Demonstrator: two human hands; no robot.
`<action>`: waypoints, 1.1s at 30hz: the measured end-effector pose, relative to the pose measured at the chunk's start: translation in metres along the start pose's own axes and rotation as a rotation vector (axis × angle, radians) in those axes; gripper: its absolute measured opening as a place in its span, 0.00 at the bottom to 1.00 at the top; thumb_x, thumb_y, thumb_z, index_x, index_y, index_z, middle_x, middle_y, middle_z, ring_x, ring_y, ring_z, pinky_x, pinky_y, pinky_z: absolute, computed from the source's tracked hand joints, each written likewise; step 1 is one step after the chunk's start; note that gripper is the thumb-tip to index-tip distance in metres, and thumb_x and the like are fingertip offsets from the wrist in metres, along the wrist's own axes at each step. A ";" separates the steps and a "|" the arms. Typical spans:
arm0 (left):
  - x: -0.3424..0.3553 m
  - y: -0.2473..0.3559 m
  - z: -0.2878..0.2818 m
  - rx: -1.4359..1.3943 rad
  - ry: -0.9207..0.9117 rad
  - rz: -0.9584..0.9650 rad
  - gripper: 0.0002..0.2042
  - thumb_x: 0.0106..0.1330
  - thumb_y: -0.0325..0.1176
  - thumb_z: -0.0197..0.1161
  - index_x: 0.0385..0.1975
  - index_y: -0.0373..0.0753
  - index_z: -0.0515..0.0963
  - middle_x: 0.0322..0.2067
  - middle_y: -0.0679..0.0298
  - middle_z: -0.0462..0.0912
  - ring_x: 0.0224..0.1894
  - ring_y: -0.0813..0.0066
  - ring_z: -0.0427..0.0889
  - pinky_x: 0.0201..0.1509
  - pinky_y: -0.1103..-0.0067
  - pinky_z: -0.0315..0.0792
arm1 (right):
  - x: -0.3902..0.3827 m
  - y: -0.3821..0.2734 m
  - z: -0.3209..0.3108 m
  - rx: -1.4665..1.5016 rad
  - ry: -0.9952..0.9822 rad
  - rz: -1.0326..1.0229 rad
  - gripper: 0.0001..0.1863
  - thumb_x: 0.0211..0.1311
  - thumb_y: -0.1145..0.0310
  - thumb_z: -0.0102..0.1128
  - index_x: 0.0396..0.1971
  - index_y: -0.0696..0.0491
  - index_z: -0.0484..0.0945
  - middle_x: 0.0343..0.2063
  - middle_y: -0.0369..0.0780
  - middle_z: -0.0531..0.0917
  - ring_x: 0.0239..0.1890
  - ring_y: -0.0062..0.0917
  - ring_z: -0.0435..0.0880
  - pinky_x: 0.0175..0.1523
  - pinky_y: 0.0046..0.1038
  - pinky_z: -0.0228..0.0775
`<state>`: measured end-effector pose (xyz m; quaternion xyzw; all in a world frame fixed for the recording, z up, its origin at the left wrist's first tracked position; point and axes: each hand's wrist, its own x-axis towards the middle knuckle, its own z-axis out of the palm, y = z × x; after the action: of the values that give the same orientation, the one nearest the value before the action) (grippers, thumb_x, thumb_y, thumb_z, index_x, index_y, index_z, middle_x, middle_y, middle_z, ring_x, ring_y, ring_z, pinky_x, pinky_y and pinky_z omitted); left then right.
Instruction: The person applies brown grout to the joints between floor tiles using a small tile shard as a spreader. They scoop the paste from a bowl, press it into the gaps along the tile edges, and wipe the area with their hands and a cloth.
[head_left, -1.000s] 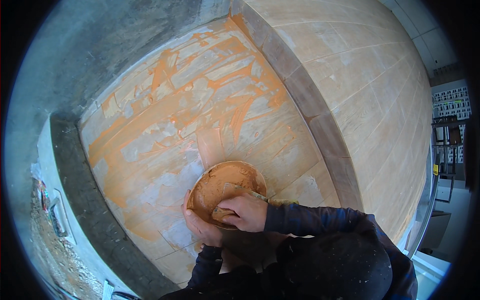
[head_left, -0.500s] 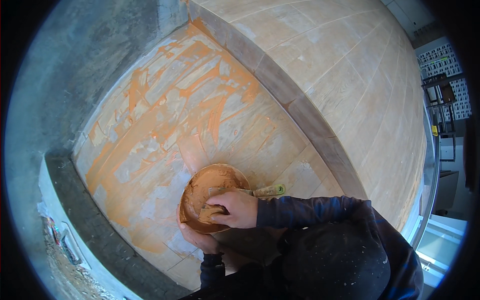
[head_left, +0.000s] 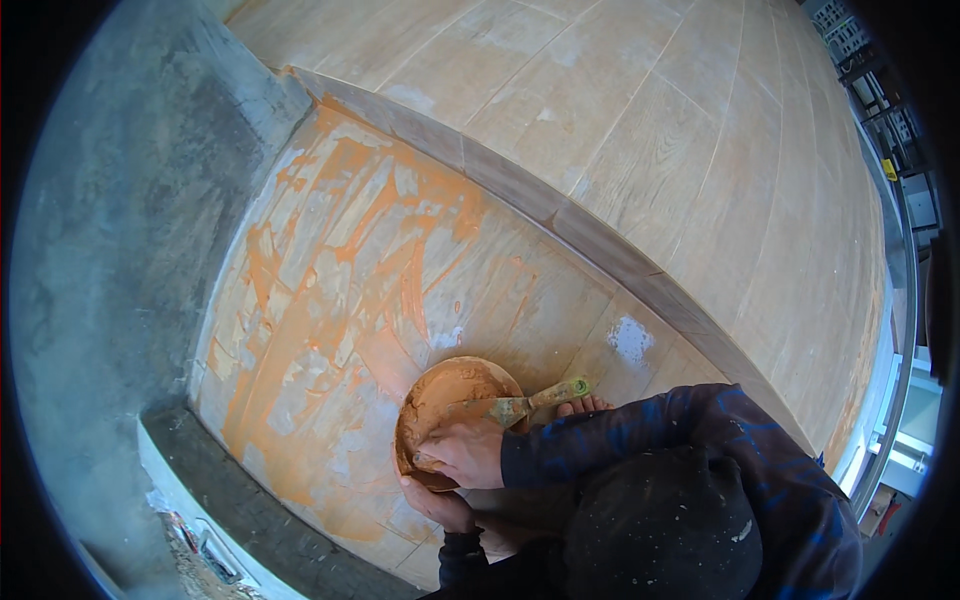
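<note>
A round bowl [head_left: 399, 440] holds thick orange-brown grout paste [head_left: 450, 385]. My left hand [head_left: 437, 505] is closed on the bowl's near left rim, steadying it from outside. My right hand [head_left: 466, 452] reaches down into the bowl, its fingers closed round a small flat spreader [head_left: 428, 460] coated in paste and mostly hidden by the hand. A putty knife [head_left: 558, 393] lies across the bowl, its blade in the paste and its worn green-tipped handle sticking out over the right rim, untouched by either hand.
Orange grout smears [head_left: 330, 260] cover the lower tiled floor left of the bowl. A raised tiled step [head_left: 560, 215] runs along the far right side. A grey concrete wall [head_left: 130, 220] stands left, a dark ledge [head_left: 240, 490] near left. Bare toes [head_left: 585, 404] show beside the putty knife.
My view has turned, so the bowl appears further right and lower. My right hand has pushed the spreader down toward the bowl's near left side, hiding more of it.
</note>
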<state>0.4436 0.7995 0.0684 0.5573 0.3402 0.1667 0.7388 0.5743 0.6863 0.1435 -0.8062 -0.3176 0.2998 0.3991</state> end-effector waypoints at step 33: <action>0.081 0.037 0.005 -0.091 0.180 -0.219 0.33 0.82 0.58 0.40 0.72 0.36 0.65 0.69 0.56 0.71 0.68 0.62 0.72 0.74 0.66 0.65 | 0.018 0.058 -0.182 0.790 -0.114 0.115 0.22 0.63 0.70 0.61 0.56 0.62 0.75 0.40 0.52 0.86 0.33 0.42 0.87 0.41 0.37 0.79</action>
<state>0.5095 0.8586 0.0779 0.4658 0.4559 0.1497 0.7435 0.7353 0.5898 0.1821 -0.5895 -0.1537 0.4649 0.6425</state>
